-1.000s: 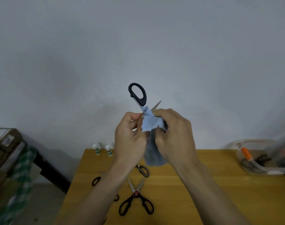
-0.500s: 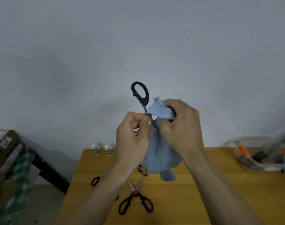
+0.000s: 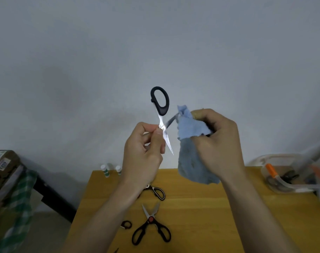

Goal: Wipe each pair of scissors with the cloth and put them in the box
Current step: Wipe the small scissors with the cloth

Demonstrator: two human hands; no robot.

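My left hand (image 3: 143, 154) pinches a pair of black-handled scissors (image 3: 161, 114) at the pivot, held up in front of the wall with the blades spread. One handle loop points up and one blade tip points down. My right hand (image 3: 217, 141) grips a blue cloth (image 3: 192, 148), wrapped around the other arm of the scissors; its handle is hidden in the cloth. On the wooden table (image 3: 201, 216) below lie a black-handled pair with a red pivot (image 3: 151, 225) and a smaller pair (image 3: 156, 191) partly behind my left wrist. The clear box (image 3: 275, 187) sits at the right edge.
Two small white bottles (image 3: 105, 169) stand at the table's back left edge. A small dark scissor handle (image 3: 126, 225) shows beside my left forearm. Cardboard boxes (image 3: 2, 163) and a green checked cloth (image 3: 18, 203) lie off to the left. The clear box holds an orange-capped item.
The scissors have opened wider and the bare blade now shows below my left fingers. My right hand with the cloth has slid right, out along the other arm of the scissors.
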